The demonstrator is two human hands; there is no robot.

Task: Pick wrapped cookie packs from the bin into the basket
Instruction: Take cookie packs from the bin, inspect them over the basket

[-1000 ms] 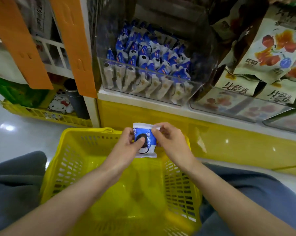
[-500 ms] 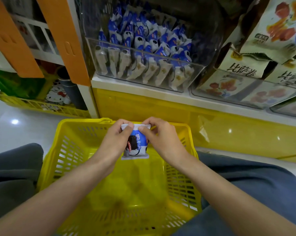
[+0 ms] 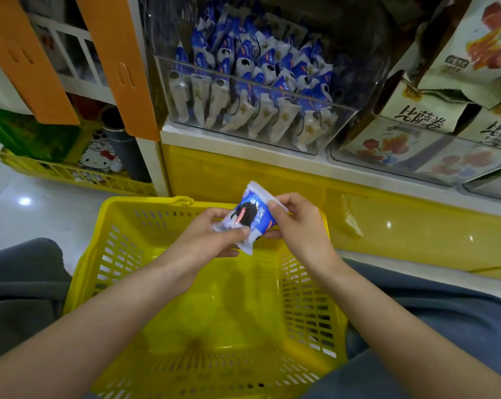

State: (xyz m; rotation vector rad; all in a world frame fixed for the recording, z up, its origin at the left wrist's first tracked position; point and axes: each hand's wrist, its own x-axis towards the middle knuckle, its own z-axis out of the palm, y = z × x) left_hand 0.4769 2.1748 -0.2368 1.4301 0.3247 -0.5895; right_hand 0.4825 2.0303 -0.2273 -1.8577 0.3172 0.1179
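beyond your fingertips stands the yellow shelf base [image 3: 387,234], running off past your right hand. under your fingers sits the yellow basket [image 3: 111,254], its slotted walls passing beneath both wrists. up and past your fingers, on the white ledge, is the clear bin [image 3: 350,125], filled with blue-and-white cookie packs [image 3: 266,70] — a row stands upright against its front wall, with more heaped behind. well to the right of your right fingers, pale snack bags [image 3: 433,116] lean in the neighbouring bin.

your left hand [image 3: 209,237] comes in from the left, its thumb pressed on the face of a single pack [image 3: 249,217] and its other fingers curled beneath it. your right hand [image 3: 298,226] pinches the upper right edge, thumb on top, fingers tucked behind. both sets of fingers are clamped on that one wrapper — it is tilted, crimped top end pointing up and away from you, lower end against your left fingers. it hangs between your hands over the far part of the basket, touching only your fingers, well apart from the bin.
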